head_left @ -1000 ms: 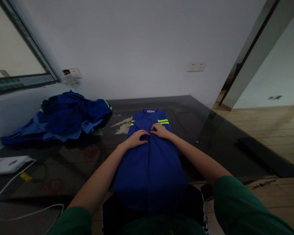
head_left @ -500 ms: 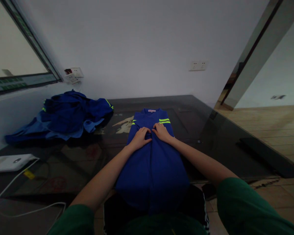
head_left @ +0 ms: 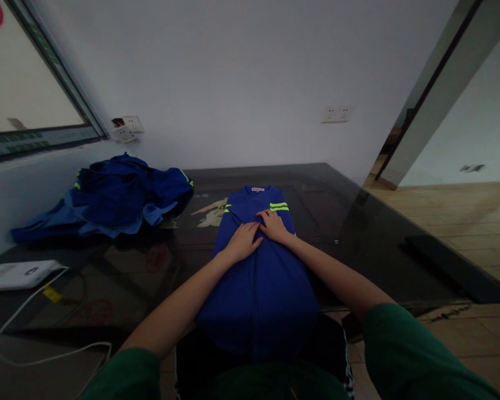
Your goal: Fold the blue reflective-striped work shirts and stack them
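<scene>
A blue work jacket [head_left: 275, 278] with yellow-green stripes lies front up on the dark table, collar away from me. Its lower part hangs over the near edge toward my lap. On the front opening rests my left hand [head_left: 244, 242], fingers stretched over the cloth and thumb apart. Beside it, my right hand [head_left: 273, 226] lies on the jacket with its fingers spread, the tips meeting the left fingertips at the centre line. Slanting creases run through the fabric near the hands. Anything small beneath the fingertips is hidden.
A heap of blue clothes [head_left: 120, 194] lies at the table's back left. Nearer, a white device [head_left: 19, 276] with a white cable [head_left: 50, 364] sits at the left. A flat black object [head_left: 458, 269] lies along the right edge of the dark glossy table [head_left: 354, 233].
My left hand has turned flatter, its fingers now stretched against the right fingertips. My right hand has shifted slightly left. The jacket stays in place.
</scene>
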The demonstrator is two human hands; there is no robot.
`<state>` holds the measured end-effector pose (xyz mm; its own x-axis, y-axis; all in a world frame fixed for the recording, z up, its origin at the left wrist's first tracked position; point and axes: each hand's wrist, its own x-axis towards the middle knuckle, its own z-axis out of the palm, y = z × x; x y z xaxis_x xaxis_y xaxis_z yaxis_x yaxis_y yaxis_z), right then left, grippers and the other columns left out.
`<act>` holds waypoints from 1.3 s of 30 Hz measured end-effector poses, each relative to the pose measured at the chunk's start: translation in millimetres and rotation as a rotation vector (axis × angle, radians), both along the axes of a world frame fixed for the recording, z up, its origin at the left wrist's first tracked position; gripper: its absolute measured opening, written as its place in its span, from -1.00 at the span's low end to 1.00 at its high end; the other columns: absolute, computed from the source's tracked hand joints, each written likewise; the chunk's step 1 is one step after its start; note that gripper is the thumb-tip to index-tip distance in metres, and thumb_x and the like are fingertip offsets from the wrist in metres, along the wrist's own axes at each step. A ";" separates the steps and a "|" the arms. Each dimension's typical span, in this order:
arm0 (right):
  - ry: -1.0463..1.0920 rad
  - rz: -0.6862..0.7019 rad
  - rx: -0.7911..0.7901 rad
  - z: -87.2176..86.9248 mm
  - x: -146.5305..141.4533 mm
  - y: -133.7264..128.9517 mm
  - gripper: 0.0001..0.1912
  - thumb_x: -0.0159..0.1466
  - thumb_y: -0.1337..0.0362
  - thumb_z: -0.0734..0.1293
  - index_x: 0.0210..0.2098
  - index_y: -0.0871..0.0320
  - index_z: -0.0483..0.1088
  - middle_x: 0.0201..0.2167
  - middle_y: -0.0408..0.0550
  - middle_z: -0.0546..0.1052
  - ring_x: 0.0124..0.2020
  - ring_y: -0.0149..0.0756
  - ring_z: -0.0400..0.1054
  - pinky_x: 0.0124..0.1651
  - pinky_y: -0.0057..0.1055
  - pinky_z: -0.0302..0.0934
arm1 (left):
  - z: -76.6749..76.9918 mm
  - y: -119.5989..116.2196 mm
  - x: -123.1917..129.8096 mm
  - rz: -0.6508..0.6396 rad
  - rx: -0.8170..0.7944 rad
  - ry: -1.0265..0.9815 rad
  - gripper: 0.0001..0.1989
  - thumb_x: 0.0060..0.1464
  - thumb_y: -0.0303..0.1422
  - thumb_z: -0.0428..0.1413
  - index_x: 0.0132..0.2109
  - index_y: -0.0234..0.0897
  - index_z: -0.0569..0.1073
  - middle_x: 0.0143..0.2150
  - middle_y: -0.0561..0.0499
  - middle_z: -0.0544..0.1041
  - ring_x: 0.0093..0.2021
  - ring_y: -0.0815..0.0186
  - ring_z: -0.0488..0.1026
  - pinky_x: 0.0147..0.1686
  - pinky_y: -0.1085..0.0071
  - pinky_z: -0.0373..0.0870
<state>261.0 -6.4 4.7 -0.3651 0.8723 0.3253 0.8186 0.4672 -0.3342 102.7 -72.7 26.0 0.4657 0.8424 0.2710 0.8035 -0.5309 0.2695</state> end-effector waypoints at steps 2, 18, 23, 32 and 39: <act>0.085 0.021 -0.022 0.6 4.2 8.3 -0.65 0.25 0.32 0.28 0.04 0.14 0.35 0.05 0.14 0.38 0.09 -0.07 0.22 0.05 -0.14 0.17 | -2.2 -1.5 1.6 -0.006 -0.059 0.069 -0.48 0.25 -0.26 -0.06 0.26 -0.43 0.19 0.32 -0.32 0.21 0.32 0.09 0.14 0.27 0.11 0.05; -0.212 0.212 -0.054 -9.4 20.0 -18.1 -0.47 0.40 0.15 0.06 0.31 0.15 0.10 0.34 0.06 0.10 0.36 -0.13 -0.05 0.33 0.05 -0.12 | -11.6 2.3 0.1 -0.010 0.016 0.272 -0.43 0.29 -0.17 -0.20 0.32 -0.41 0.11 0.36 -0.22 0.14 0.38 0.17 -0.01 0.34 0.14 -0.10; -0.149 0.250 -0.075 -6.2 23.5 -14.4 -0.45 0.37 0.17 0.11 0.32 0.17 0.10 0.34 0.10 0.12 0.36 -0.12 -0.05 0.33 0.06 -0.13 | -10.5 1.7 -0.9 -0.040 -0.014 0.266 -0.39 0.29 -0.17 -0.22 0.35 -0.45 0.04 0.39 -0.21 0.06 0.39 0.18 -0.03 0.34 0.18 -0.07; 0.078 0.004 0.014 14.1 34.2 -18.4 -0.57 0.37 0.28 0.10 0.17 0.19 0.33 0.15 0.06 0.41 0.18 -0.20 0.28 0.23 -0.23 0.15 | 0.5 1.9 2.3 -0.005 -0.019 0.302 -0.42 0.25 -0.15 -0.16 0.30 -0.40 0.18 0.34 -0.20 0.20 0.34 0.15 0.12 0.33 0.15 -0.05; -0.197 0.086 -0.010 5.9 27.1 -31.1 -0.58 0.38 0.24 0.15 0.18 0.19 0.31 0.23 0.09 0.31 0.26 -0.15 0.18 0.30 -0.07 0.01 | -4.0 4.1 1.1 -0.030 0.049 0.280 -0.45 0.24 -0.16 -0.12 0.24 -0.42 0.24 0.29 -0.25 0.27 0.31 0.14 0.16 0.33 0.14 -0.05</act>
